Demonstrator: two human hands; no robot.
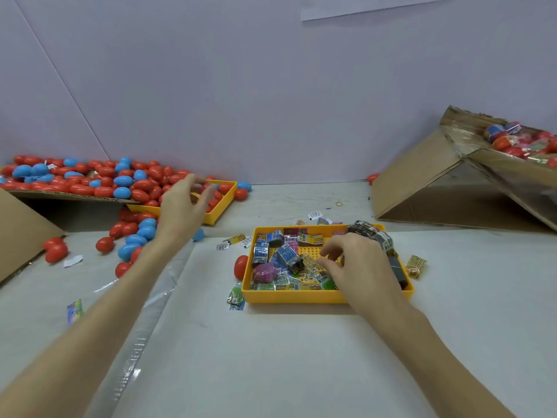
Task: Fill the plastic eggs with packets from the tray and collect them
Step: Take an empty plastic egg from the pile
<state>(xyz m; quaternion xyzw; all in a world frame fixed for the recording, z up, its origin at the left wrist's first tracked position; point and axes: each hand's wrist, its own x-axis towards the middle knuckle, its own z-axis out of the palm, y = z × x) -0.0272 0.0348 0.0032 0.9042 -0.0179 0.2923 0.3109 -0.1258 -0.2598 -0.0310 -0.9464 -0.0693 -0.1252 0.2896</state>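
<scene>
Packets (287, 257) heaped in near yellow tray (301, 297) at table centre; more scattered on table (271, 357) around it. Right hand (357, 263) reached into tray, fingers curled down among packets; whether one is pinched cannot be told. Lone red egg (240, 267) touching tray's left wall. Left hand (184, 206) extended farther left, fingers spread and relaxed, nothing held, above far yellow tray (221, 208). Red and blue plastic eggs (90, 179) piled on cardboard sheet (60, 196) behind. Tilted cardboard box (452, 182) far right, filled eggs (512, 143) seen inside.

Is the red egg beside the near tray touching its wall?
Touching: the head view shows the red egg against the near tray left wall, no gap.
</scene>
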